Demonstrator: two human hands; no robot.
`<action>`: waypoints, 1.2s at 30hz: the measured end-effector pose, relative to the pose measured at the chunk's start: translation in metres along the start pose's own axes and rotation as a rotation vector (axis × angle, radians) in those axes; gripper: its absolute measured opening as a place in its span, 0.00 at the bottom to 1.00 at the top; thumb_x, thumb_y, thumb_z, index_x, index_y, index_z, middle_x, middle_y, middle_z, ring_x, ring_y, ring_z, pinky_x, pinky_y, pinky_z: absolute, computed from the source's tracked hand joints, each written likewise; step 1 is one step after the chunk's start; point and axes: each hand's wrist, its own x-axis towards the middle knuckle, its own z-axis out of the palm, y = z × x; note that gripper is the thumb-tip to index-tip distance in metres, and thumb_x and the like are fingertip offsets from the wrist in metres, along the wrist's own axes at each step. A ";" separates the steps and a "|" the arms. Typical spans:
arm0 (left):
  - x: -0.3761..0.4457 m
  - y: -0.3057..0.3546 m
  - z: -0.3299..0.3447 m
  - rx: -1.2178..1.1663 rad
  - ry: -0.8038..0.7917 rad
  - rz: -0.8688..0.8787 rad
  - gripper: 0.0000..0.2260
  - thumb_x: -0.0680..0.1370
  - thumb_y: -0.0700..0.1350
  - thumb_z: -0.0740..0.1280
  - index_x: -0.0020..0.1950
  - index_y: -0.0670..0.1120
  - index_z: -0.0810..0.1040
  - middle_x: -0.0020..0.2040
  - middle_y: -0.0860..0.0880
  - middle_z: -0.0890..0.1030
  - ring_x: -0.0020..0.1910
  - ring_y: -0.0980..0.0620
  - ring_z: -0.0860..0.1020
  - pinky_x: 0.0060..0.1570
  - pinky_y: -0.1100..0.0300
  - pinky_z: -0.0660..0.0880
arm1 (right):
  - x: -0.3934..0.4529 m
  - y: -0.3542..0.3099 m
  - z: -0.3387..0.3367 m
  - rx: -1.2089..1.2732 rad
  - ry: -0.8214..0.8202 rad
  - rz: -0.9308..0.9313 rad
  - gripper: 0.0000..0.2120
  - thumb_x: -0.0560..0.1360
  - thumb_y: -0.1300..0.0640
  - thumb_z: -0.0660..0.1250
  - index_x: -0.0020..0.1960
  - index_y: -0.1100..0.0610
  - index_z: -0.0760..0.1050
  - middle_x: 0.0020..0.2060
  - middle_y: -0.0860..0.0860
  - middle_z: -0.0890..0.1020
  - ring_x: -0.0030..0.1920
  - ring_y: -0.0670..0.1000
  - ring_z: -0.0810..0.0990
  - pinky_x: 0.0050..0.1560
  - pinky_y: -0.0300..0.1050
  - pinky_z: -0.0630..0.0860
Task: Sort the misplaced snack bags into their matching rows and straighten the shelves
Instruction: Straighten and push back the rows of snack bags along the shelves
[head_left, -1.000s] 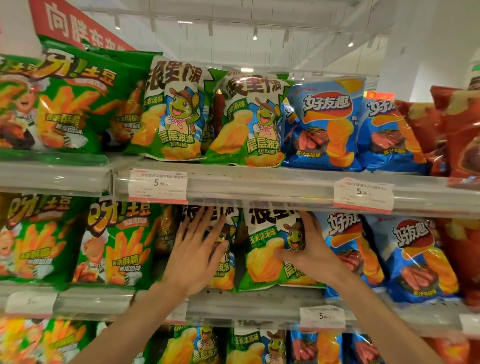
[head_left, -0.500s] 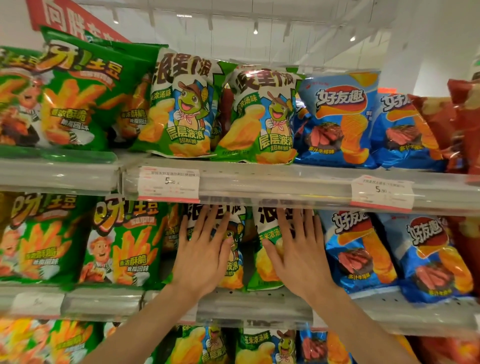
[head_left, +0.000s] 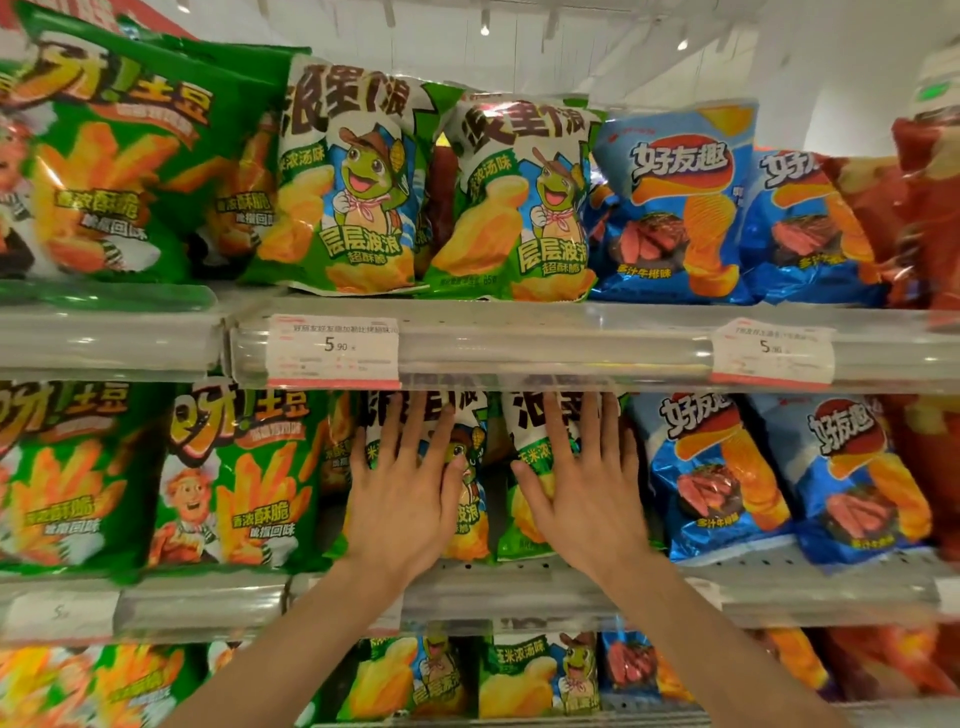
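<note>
On the middle shelf stand two turtle-print green-and-white chip bags. My left hand lies flat, fingers spread, on the left turtle bag. My right hand lies flat the same way on the right turtle bag. Neither hand grips anything. Green potato-stick bags stand to the left of them, blue steak-flavour chip bags to the right. The same three kinds line the top shelf: green stick bags, turtle bags, blue bags.
Clear plastic shelf rails with price tags run across the front of each shelf. Red bags stand at the far right. A lower shelf holds more turtle bags and blue bags.
My right hand has let go of the right turtle bag's edge and now lies flat on its front. The left hand stays flat on its bag. The camera has come closer.
</note>
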 end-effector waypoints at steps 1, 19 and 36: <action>0.000 0.000 0.000 -0.001 0.000 0.002 0.25 0.83 0.57 0.48 0.79 0.51 0.63 0.81 0.45 0.59 0.80 0.44 0.56 0.72 0.36 0.59 | 0.000 0.001 0.000 -0.011 0.004 0.002 0.36 0.80 0.32 0.46 0.81 0.49 0.44 0.79 0.63 0.50 0.79 0.64 0.46 0.74 0.69 0.55; -0.006 0.049 -0.020 -0.284 0.273 0.046 0.15 0.79 0.48 0.62 0.64 0.44 0.76 0.62 0.44 0.76 0.59 0.44 0.75 0.57 0.47 0.73 | -0.010 0.049 -0.044 0.683 -0.075 -0.140 0.32 0.81 0.38 0.53 0.81 0.44 0.45 0.81 0.45 0.48 0.80 0.45 0.47 0.78 0.50 0.54; 0.028 0.264 0.002 -0.540 -0.369 -0.197 0.35 0.79 0.59 0.64 0.79 0.61 0.47 0.80 0.45 0.54 0.75 0.39 0.64 0.70 0.45 0.68 | -0.022 0.255 -0.062 0.313 -0.154 -0.068 0.23 0.79 0.53 0.66 0.71 0.60 0.69 0.65 0.58 0.73 0.67 0.60 0.71 0.68 0.52 0.68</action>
